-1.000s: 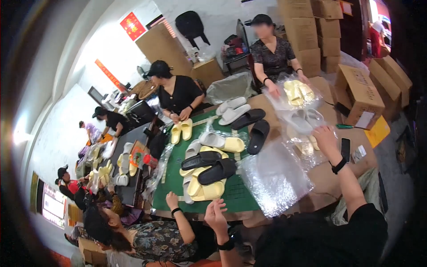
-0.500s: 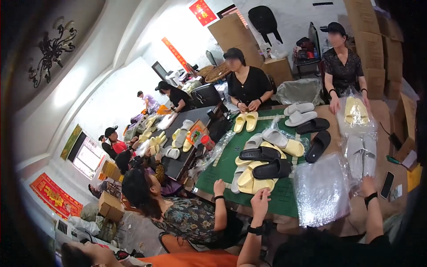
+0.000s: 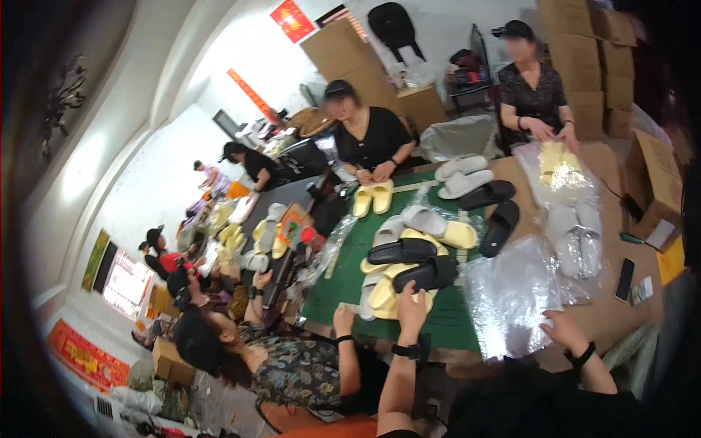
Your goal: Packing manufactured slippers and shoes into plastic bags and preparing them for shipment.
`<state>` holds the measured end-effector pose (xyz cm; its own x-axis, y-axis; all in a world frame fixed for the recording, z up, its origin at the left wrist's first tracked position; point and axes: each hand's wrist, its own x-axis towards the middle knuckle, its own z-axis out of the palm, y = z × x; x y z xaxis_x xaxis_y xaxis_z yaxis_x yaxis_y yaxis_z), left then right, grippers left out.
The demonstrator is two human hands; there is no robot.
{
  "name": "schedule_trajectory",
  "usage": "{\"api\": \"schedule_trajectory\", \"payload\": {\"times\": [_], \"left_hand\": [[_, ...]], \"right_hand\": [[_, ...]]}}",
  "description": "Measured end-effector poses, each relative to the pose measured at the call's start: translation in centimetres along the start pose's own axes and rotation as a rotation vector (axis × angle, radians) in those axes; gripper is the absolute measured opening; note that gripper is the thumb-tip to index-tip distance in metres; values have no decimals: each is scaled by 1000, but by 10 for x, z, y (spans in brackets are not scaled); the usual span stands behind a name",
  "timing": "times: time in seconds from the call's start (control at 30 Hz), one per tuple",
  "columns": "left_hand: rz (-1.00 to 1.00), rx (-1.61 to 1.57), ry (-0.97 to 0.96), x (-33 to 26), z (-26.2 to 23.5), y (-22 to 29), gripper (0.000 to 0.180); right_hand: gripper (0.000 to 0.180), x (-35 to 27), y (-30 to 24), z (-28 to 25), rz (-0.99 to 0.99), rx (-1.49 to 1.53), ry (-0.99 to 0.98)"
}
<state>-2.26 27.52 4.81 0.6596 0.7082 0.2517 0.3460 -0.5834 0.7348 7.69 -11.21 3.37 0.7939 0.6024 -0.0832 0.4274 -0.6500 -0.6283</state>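
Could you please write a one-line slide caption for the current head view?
Left hand at a black slide sandal, right hand at clear plastic bags.

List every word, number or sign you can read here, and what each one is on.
I won't copy wording; here is where it stands.
Red wall poster: large gold characters.
Orange-red wall strip: a row of characters, blurred.
Red banner: gold characters, blurred.
Stacked cardboard boxes: any print is too faint to read.
Black slipper at the left hand: none I can read.
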Motion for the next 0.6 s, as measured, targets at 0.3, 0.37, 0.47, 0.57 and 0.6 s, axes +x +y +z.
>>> {"api": "schedule_trajectory", "payload": {"times": [0.3, 0.37, 0.47, 0.57, 0.6], "left_hand": [[-185, 216, -146, 52, 59, -32, 61], [-152, 213, -140, 63, 72, -48, 75], [-354, 51, -265, 74, 89, -41, 100], [-303, -64, -335, 72, 108, -36, 105], [-211, 32, -216, 78, 111, -45, 109]], "right_hand": [[31, -13, -48, -27, -41, 171, -24], [30, -16, -46, -25, -46, 135, -30], [31, -23, -42, -19, 34, 166, -84], [32, -34, -31, -9, 69, 173, -127], [33, -28, -52, -20, 58, 166, -135]]}}
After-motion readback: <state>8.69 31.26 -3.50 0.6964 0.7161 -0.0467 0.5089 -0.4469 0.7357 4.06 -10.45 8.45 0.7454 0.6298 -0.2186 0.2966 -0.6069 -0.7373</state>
